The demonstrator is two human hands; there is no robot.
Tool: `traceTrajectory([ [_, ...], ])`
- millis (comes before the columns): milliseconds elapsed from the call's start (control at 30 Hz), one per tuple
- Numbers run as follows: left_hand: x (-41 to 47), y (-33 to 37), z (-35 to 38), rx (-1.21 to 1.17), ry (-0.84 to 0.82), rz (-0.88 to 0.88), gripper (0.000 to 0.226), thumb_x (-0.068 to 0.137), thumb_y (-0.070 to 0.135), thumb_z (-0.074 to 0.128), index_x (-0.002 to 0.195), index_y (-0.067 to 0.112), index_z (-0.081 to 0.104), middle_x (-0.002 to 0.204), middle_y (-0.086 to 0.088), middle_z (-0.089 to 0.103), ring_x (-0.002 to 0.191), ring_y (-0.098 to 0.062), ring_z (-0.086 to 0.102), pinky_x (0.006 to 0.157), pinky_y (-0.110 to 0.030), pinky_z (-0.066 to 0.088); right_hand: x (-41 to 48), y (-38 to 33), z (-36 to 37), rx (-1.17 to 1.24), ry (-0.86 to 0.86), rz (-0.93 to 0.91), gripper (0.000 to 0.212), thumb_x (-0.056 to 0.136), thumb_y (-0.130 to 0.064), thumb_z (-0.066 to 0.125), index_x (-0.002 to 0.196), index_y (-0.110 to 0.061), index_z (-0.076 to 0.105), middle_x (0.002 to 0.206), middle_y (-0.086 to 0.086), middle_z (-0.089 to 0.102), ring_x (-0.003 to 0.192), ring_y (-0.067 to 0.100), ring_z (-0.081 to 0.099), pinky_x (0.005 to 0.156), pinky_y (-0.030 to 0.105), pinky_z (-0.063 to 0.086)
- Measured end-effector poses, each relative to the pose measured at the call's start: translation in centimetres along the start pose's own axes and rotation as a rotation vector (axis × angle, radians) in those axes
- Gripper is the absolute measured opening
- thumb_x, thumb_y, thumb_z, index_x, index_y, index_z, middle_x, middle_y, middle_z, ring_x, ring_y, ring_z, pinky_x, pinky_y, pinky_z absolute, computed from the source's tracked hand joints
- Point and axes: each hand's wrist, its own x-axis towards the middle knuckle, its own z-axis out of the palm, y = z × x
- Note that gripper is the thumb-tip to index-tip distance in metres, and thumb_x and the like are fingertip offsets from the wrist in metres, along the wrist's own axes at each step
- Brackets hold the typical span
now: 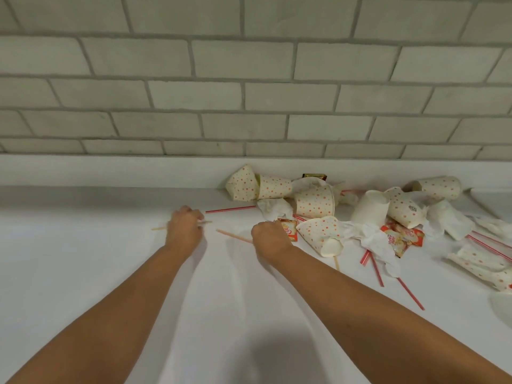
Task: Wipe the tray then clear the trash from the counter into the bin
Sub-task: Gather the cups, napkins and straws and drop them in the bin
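Note:
Trash lies scattered on the white counter: dotted paper cups, crumpled napkins, snack wrappers and red striped straws. My left hand has its fingers curled round a thin wooden stick that pokes out on both sides. My right hand grips another wooden stick and sits against a red and yellow wrapper. No tray or bin is in view.
A grey brick wall rises behind a low white ledge. More cups, napkins and straws spread along the right side. A white rounded object shows at the right edge.

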Motion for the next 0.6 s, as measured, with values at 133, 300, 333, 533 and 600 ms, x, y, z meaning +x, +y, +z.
traceTrajectory([
  [133, 1.5, -3.1, -1.5, 0.317, -0.104, -0.210, 0.026, 0.093, 0.016, 0.045, 0.115, 0.011, 0.057, 0.118, -0.010, 0.056, 0.114, -0.029, 0.049, 0.092, -0.036, 0.040, 0.4, -0.4, -0.1, 0.003, -0.056, 0.014, 0.025, 0.090, -0.005, 0.050, 0.114, -0.008, 0.056, 0.113, 0.009, 0.062, 0.107, 0.025, 0.059, 0.099, 0.036, 0.037],
  [300, 2.3, -3.2, -1.2, 0.191, -0.247, -0.188, 0.015, 0.091, 0.015, 0.046, 0.083, 0.011, 0.059, 0.104, -0.011, 0.063, 0.102, -0.029, 0.057, 0.087, -0.034, 0.043, 0.3, -0.2, -0.3, 0.162, -0.182, 0.087, 0.026, 0.091, -0.006, 0.046, 0.116, -0.005, 0.055, 0.116, 0.010, 0.059, 0.106, 0.026, 0.059, 0.087, 0.033, 0.046],
  [333, 2.3, -2.9, -1.0, 0.178, -0.287, -0.150, 0.016, 0.091, 0.016, 0.046, 0.079, 0.012, 0.056, 0.105, -0.012, 0.063, 0.101, -0.029, 0.057, 0.086, -0.034, 0.044, 0.1, -0.2, -0.4, 0.175, -0.200, 0.090, 0.026, 0.091, -0.005, 0.047, 0.116, -0.005, 0.055, 0.116, 0.010, 0.059, 0.107, 0.026, 0.059, 0.085, 0.032, 0.047],
  [533, 1.6, 0.9, 1.0, 0.258, -0.351, 0.048, 0.026, 0.092, 0.005, 0.038, 0.114, 0.001, 0.051, 0.119, -0.014, 0.050, 0.113, -0.031, 0.048, 0.092, -0.037, 0.039, -1.3, -0.7, 0.4, 0.129, -0.146, 0.079, 0.032, 0.095, 0.000, 0.042, 0.127, 0.001, 0.043, 0.128, 0.015, 0.048, 0.119, 0.025, 0.049, 0.094, 0.029, 0.043],
  [600, 1.6, 1.9, 1.7, 0.246, -0.263, 0.088, 0.031, 0.088, -0.005, 0.038, 0.117, -0.001, 0.049, 0.122, -0.016, 0.047, 0.114, -0.031, 0.046, 0.091, -0.036, 0.039, -1.9, -0.6, 0.7, 0.107, -0.155, 0.055, 0.033, 0.095, 0.000, 0.041, 0.128, 0.002, 0.041, 0.128, 0.016, 0.046, 0.119, 0.027, 0.047, 0.094, 0.030, 0.042],
])
